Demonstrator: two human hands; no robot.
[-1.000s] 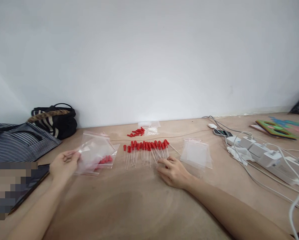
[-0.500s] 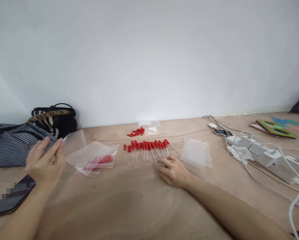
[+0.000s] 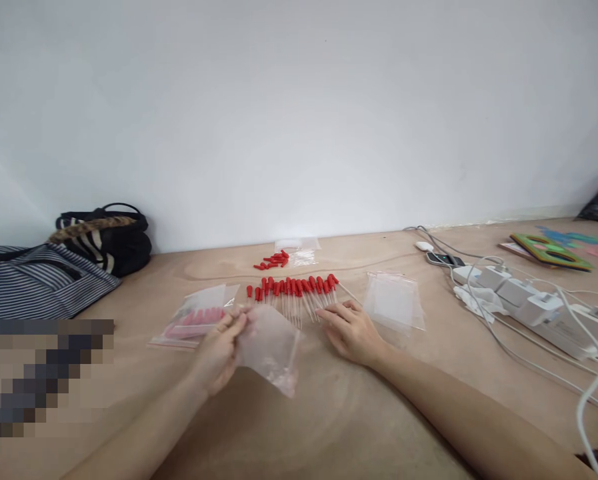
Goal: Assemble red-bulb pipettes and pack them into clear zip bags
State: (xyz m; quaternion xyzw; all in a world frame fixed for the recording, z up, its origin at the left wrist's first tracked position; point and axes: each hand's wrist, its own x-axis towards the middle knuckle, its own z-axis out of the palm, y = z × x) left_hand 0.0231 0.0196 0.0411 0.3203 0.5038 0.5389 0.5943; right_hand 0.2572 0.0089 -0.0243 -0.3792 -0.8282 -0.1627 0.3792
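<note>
A clear plastic zip bag (image 3: 269,347) hangs from the pinched fingers of my left hand (image 3: 223,350), slightly blurred. It covers the lower ends of some droppers in the middle. Those droppers are clear thin tubes with red rubber bulbs (image 3: 299,288), laid side by side in a row on the table. My right hand (image 3: 351,330) rests at the right end of this row, fingers loosely bent and apart beside the tube tips, apparently holding nothing. Just left of my left hand lie filled zip bags (image 3: 199,327) with red-bulbed droppers inside. Flat zip bags (image 3: 393,303) are stacked to the right.
Loose red bulbs (image 3: 273,260) and thin clear tubes (image 3: 305,257) on a plastic bag lie near the wall. White chargers on a power strip (image 3: 539,310) with trailing cables (image 3: 596,373) occupy the right side. A striped bag (image 3: 39,283) and a black bag (image 3: 123,243) stand left.
My left hand has swung from the far left to the middle, bringing the clear zip bag off the filled bags. My right hand stays by the droppers, barely moved.
</note>
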